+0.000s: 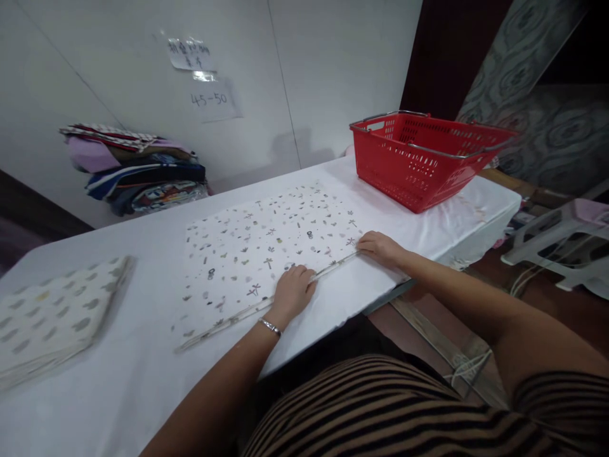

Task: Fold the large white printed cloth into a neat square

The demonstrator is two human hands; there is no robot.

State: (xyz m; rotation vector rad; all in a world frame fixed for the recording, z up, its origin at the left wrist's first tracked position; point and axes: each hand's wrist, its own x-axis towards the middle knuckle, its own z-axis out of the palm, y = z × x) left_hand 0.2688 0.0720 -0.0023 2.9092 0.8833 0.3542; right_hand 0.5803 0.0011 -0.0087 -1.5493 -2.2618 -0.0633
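Observation:
A thin white cloth point(257, 244) printed with small plants and shapes lies spread on the white-covered table. Along its near side runs a narrow gathered edge. My left hand point(294, 293), with a silver bracelet at the wrist, rests at the middle of that edge, its fingers curled over the fabric. Farther right, my right hand point(381, 249) pinches the cloth at its near right corner. Both palms face down, and the fingertips are partly hidden. A folded cloth point(57, 311) with grey spots lies at the left, apart from my hands.
A red plastic basket point(419, 165) with metal handles stands at the table's back right. Stacked folded fabrics point(143, 168) sit by the wall behind the table. Handwritten paper signs point(209, 99) hang on the wall. A white plastic stool point(566, 241) is on the floor at right.

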